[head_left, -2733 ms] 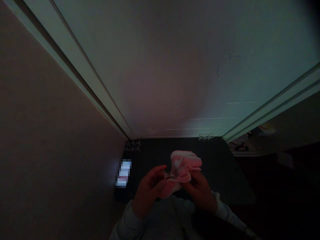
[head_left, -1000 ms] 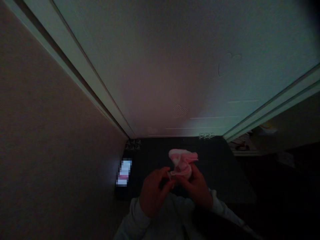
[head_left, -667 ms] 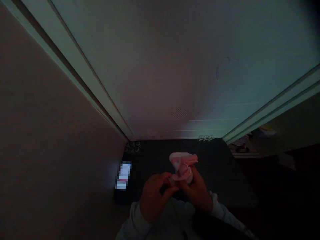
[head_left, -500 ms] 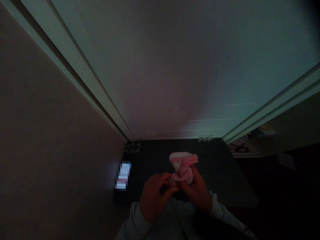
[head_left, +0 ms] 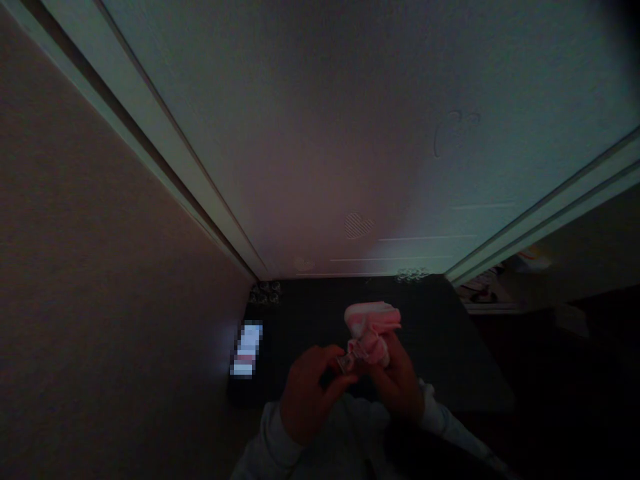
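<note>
The room is very dark. My left hand (head_left: 307, 393) and my right hand (head_left: 397, 383) meet over a dark table (head_left: 445, 347), close to my body. Together they grip a bunched pink and white cloth (head_left: 373, 330). The right hand's fingers are wrapped round the lower part of the cloth. Between the fingertips of the left hand sits a small shiny object (head_left: 345, 362), pressed against the cloth; I cannot make out what it is.
A lit phone screen (head_left: 247, 350) lies at the table's left edge. Small glinting objects (head_left: 265, 291) sit at the back left corner, more (head_left: 413, 273) at the back edge. A pale wall panel (head_left: 350, 133) rises behind. Cluttered shelves (head_left: 493, 287) show at right.
The cloth has been bunched smaller and drawn closer between my hands than 2.7 s ago. Over the last second the hands barely shift.
</note>
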A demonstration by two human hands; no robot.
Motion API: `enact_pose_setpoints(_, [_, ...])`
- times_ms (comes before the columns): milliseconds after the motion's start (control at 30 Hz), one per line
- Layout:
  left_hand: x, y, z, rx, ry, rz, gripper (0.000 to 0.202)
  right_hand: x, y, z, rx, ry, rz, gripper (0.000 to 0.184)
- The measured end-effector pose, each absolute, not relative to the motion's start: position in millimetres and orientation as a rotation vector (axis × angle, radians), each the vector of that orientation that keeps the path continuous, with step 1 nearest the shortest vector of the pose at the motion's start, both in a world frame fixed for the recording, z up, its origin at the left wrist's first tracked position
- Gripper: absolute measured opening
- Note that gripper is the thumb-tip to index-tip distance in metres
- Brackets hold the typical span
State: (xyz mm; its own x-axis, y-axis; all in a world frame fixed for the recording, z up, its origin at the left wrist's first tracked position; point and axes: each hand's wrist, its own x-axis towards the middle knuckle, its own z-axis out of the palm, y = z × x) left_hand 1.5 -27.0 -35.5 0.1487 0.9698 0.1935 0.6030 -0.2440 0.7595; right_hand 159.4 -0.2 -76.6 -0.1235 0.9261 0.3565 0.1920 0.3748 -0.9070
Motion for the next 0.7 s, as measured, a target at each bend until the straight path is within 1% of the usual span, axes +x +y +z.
enact_pose_setpoints(167, [0,-26,-36,1.970,1.455,1.087,0.025,165,-5,-84,-0.966,-1.576,1.024,0.025])
enact_pose_setpoints(333, [-3,-26,-38,2.033,1.448,1.124,0.020,175,-7,-91,-0.955,-1.529,1.117,0.030])
enact_pose_setpoints(600, [-8,-26,-39,2.086,1.487,1.033,0.019,171,-5,-83,-1.082,-1.482,1.211,0.019])
enact_pose_setpoints(700, [-7,-27,-38,2.090,1.491,1.019,0.020,167,-6,-85,-1.157,-1.414,1.274,0.019])
